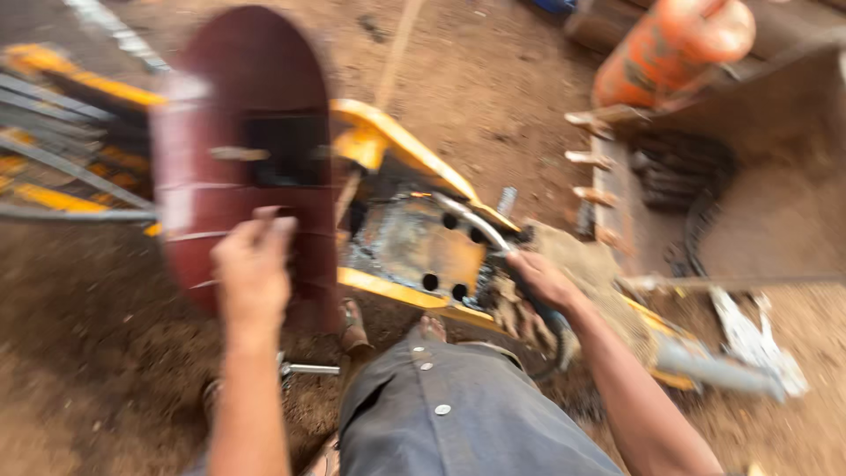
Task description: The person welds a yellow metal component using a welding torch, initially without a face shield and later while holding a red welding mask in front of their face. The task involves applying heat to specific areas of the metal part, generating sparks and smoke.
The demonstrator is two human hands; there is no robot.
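Observation:
My left hand grips the handle of a dark red welding face shield and holds it upright, its dark window facing me. My right hand is shut on a welding electrode holder, whose curved metal jaw reaches over a scorched grey steel plate with several round holes. That plate belongs to a yellow machine part lying on the dirt floor. The picture is blurred by motion. My knees in grey trousers fill the bottom.
An excavator bucket with worn teeth sits at the right, an orange gas cylinder behind it. Yellow and grey metal bars lie at the left. A metal tool rests on the dirt by my foot.

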